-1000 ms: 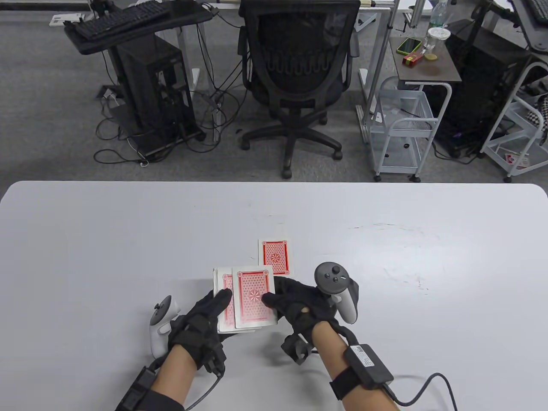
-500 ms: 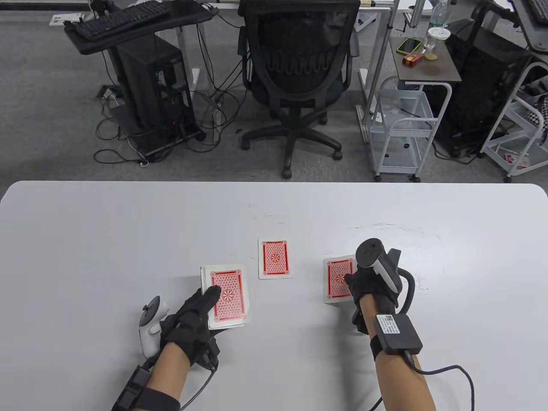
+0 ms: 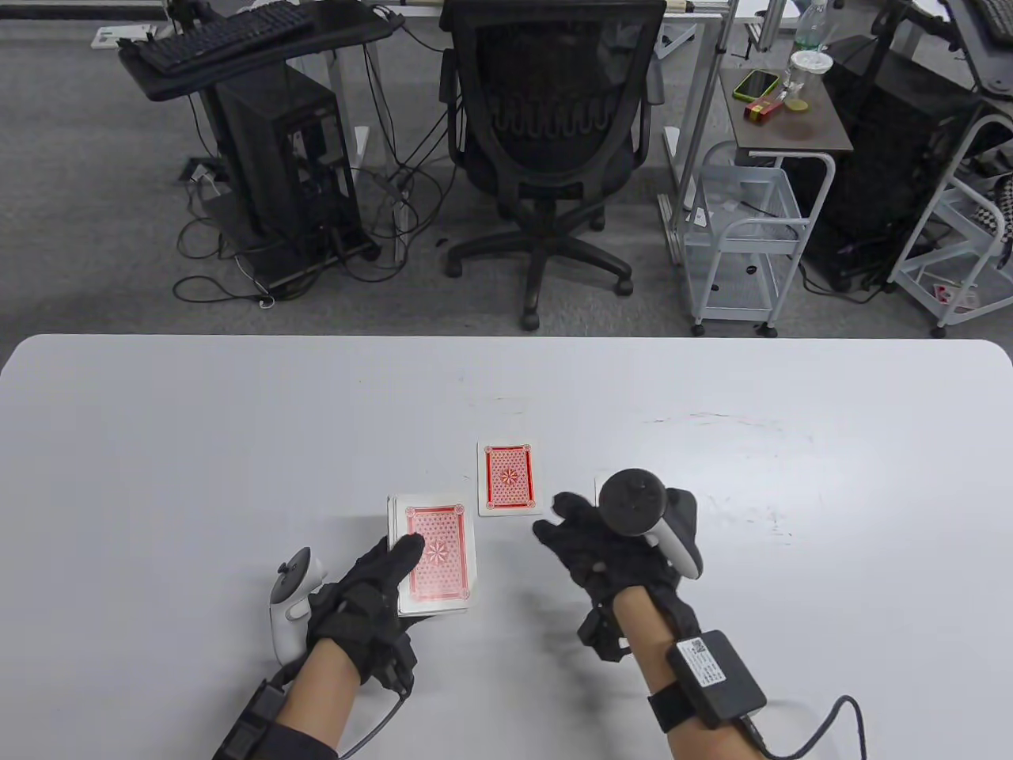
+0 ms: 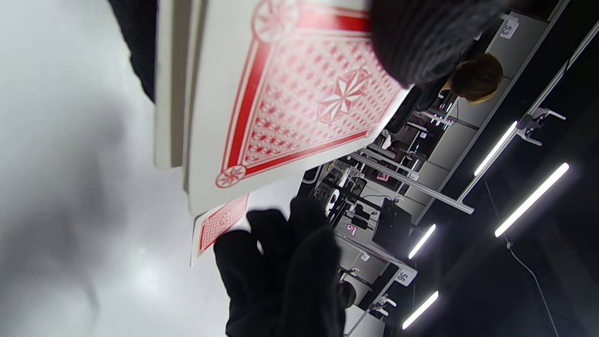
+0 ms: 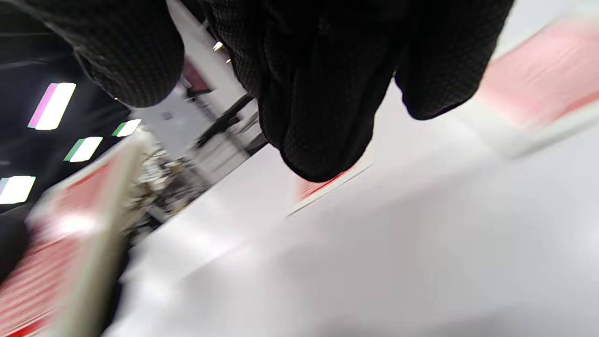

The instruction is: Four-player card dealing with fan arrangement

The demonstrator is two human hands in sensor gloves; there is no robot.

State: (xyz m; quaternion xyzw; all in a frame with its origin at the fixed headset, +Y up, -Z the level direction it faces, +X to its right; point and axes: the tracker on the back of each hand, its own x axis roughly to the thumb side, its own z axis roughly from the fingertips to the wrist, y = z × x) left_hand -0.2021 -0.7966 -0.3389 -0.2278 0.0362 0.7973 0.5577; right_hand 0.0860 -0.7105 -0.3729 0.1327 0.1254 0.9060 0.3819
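Deck (image 3: 431, 566) of red-backed cards sits face down in the left hand (image 3: 360, 602), low on the white bench (image 3: 198, 443) and a little left of centre; the fingers curl under and round it and the thumb (image 3: 407, 546) lies across the top card. The left wrist view shows the deck's edge and that same thumb pressing on the red back. Just beyond the deck, 1 dealt card (image 3: 509, 478) lies face down and flat on the bench. To its right, a second card (image 3: 601, 484) shows only a white corner, the rest hidden under the right hand (image 3: 605, 546). That hand hovers between the 2 cards with fingers loosely spread and nothing held; its wrist view is blurred. An office chair (image 3: 550, 142) stands on the floor past the bench.
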